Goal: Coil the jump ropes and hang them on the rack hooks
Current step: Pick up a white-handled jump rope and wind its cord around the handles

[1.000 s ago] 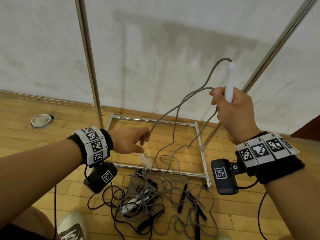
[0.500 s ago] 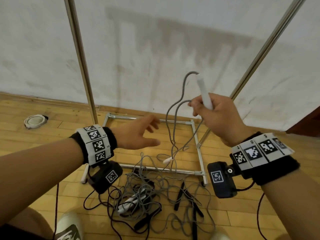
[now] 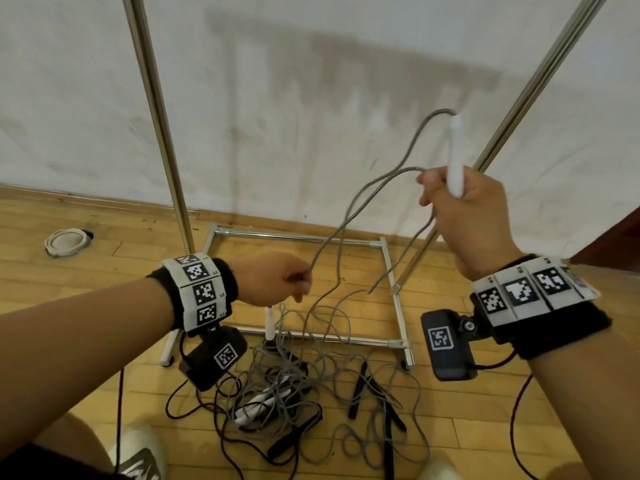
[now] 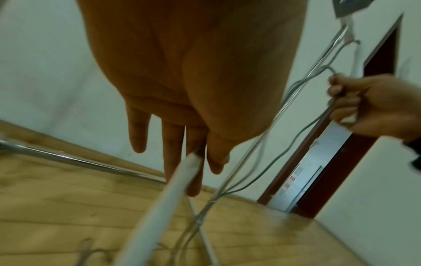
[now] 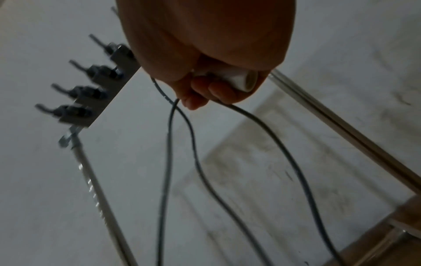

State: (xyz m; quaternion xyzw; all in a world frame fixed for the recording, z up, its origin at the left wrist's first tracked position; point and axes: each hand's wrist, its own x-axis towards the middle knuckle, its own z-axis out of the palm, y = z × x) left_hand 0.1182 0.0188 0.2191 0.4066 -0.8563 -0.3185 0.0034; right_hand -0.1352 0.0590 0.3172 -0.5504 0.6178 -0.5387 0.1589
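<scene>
While my right hand [image 3: 465,216] grips the white handle [image 3: 454,157] upright, my left hand [image 3: 273,282] pinches the grey rope [image 3: 346,216], which slants up-right from those fingers toward the handle.

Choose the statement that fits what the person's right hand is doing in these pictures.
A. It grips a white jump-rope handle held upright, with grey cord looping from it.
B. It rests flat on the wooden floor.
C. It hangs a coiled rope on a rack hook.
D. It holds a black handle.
A: the right hand is curled round the white handle, and the grey cord loops down from it.
</scene>
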